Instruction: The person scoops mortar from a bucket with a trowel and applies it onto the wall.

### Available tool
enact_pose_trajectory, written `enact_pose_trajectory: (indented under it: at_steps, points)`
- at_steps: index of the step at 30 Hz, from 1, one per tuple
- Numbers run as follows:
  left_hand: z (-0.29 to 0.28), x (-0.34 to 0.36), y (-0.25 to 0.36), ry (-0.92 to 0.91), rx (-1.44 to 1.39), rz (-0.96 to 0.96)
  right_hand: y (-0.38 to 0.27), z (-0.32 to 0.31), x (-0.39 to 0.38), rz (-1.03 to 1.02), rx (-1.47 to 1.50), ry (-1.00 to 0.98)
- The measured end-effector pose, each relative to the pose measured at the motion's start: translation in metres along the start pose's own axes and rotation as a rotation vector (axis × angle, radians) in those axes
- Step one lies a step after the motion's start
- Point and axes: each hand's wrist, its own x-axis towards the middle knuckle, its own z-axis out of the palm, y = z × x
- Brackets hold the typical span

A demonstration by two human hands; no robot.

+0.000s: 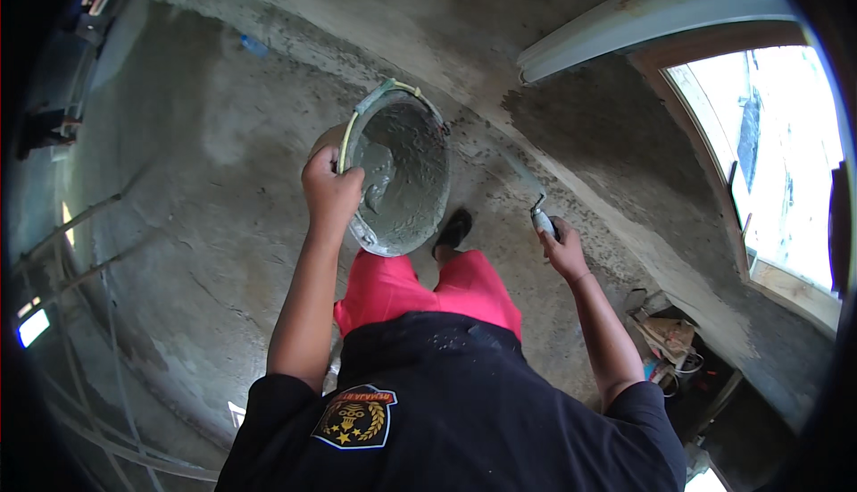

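My left hand (330, 184) grips the yellow wire handle at the left side of a mortar-crusted bucket (428, 211), holding it tilted so its inside faces up toward me. Wet grey mortar (378, 179) lines the bottom and sides. My right hand (560, 246) is closed round the grip of a trowel (543, 217), its thin metal blade pointing up and away, to the right of the bucket and apart from it.
A concrete wall (607, 135) with a window frame (750, 273) and white pipe (625, 23) is at right. Clutter (665, 336) lies below it. Metal bars (71, 220) stand left. A plastic bottle (253, 44) lies on the concrete floor (187, 224).
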Motion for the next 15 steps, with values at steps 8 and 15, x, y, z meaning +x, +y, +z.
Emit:
enact_pose_trajectory:
  at_steps: [8,15]
  points:
    - [-0.026,-0.001,0.098,-0.093,0.145,0.118,-0.101,-0.029,-0.047,-0.421,-0.349,-0.044]
    - [-0.053,0.010,0.161,-0.170,0.279,0.237,-0.179,-0.027,-0.041,-0.733,-0.596,0.132]
